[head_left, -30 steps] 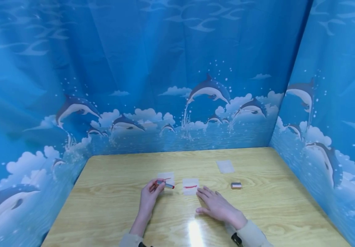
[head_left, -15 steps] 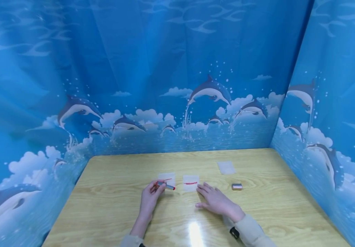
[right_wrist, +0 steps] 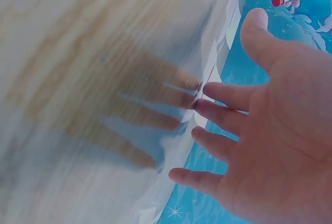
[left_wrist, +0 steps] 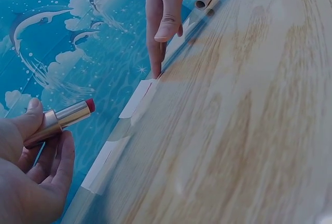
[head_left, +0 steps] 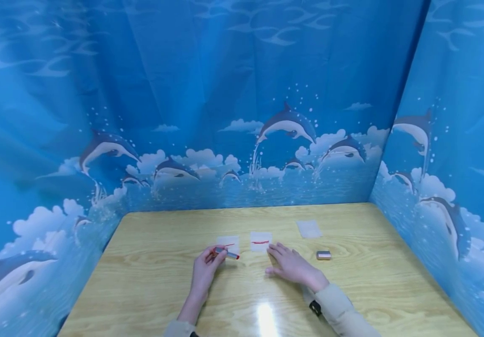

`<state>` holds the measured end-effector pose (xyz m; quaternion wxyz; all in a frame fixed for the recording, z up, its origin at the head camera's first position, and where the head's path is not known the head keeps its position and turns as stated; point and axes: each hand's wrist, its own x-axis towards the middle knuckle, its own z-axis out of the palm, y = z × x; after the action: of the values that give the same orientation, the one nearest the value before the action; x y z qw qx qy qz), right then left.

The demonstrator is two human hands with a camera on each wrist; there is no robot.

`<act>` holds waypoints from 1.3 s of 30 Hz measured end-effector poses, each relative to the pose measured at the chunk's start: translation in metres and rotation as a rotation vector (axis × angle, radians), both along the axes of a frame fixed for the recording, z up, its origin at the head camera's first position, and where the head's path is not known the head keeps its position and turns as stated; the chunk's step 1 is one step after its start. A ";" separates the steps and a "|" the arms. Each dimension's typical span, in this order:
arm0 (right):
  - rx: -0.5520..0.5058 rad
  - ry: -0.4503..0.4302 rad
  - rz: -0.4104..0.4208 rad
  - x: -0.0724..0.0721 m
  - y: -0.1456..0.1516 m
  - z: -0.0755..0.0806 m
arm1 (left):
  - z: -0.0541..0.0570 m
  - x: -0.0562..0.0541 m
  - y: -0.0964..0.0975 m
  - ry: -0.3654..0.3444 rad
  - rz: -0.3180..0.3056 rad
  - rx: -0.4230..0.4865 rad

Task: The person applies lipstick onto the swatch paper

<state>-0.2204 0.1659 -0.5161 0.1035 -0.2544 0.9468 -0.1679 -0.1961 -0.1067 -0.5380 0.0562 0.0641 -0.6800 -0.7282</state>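
My left hand (head_left: 204,270) pinches an uncapped lipstick (left_wrist: 67,117) between thumb and fingers, its red tip pointing right. In the head view the lipstick overlaps the near part of a small white paper square (head_left: 232,240) that bears a thin red line. To the right lies a second paper square (head_left: 260,236) with a thicker red stroke across it. The extended fingertips of my right hand (head_left: 294,267) touch that square's near right corner, and the thumb is spread apart. The right wrist view shows the right hand's fingers (right_wrist: 223,115) straight, with nothing in the palm.
A third, unmarked paper square (head_left: 309,229) lies farther back on the right. The short metallic lipstick cap (head_left: 323,255) rests on its side right of my right hand. A blue dolphin-print curtain (head_left: 208,117) borders the wooden table (head_left: 149,281) at the back and sides.
The right hand has slid the middle paper square away from me, level with the left square. The left hand with the lipstick stays almost still.
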 end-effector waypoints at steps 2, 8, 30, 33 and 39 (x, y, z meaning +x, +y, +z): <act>-0.002 0.001 0.000 -0.002 0.000 0.000 | 0.000 0.000 0.000 0.003 0.000 0.002; 0.009 -0.001 -0.002 -0.006 -0.001 -0.001 | 0.000 0.000 0.000 0.004 0.007 -0.021; -0.024 0.083 0.019 -0.010 0.009 -0.002 | 0.003 0.000 0.003 -0.019 -0.014 -0.022; -0.032 0.102 0.005 -0.012 0.015 -0.002 | 0.002 0.000 0.003 -0.016 -0.016 -0.026; -0.053 0.130 -0.031 -0.016 0.032 -0.002 | 0.000 -0.001 0.004 -0.014 -0.008 -0.027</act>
<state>-0.2361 0.1979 -0.5177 0.0323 -0.2528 0.9505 -0.1778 -0.1969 -0.1030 -0.5378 0.0493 0.0659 -0.6904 -0.7188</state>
